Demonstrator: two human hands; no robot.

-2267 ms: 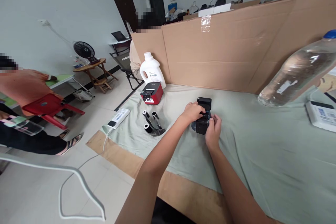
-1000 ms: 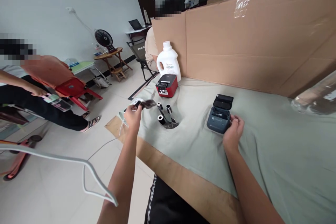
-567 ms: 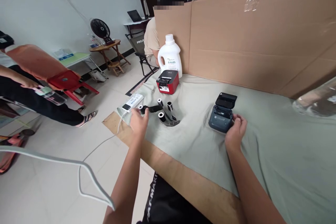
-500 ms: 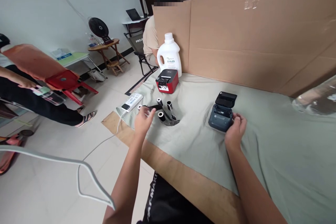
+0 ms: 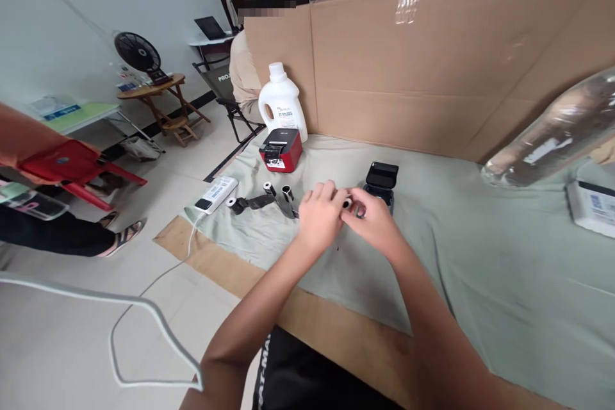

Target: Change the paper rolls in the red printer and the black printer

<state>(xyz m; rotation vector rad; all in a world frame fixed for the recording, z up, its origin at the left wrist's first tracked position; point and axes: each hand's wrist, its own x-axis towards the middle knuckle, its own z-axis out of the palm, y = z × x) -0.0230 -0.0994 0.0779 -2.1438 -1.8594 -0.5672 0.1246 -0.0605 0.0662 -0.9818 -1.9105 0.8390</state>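
Note:
My left hand (image 5: 321, 214) and my right hand (image 5: 375, 223) meet over the cloth, fingers closed around a small black roll (image 5: 346, 204) with a pale core. Most of that roll is hidden by the fingers. Just behind my right hand is a dark blue label printer (image 5: 382, 184), its black lid raised and its body partly covered by the hand. Left of my hands stand similar rolls: one (image 5: 233, 205) trails a black strip (image 5: 259, 201), and two more, a roll (image 5: 269, 188) and another roll (image 5: 287, 192), are beside it.
A red and black printer (image 5: 281, 150) sits before a white detergent jug (image 5: 283, 102). A power strip (image 5: 217, 195) lies by the left edge. A cardboard wall (image 5: 394, 77) closes the back. A plastic-wrapped bundle (image 5: 552, 131) and a white box (image 5: 592, 208) are right. One person sits behind; another stands left.
My left hand has moved right from the group of rolls, carrying one roll. My right hand has let go of the blue printer and joined it. The view has turned right.

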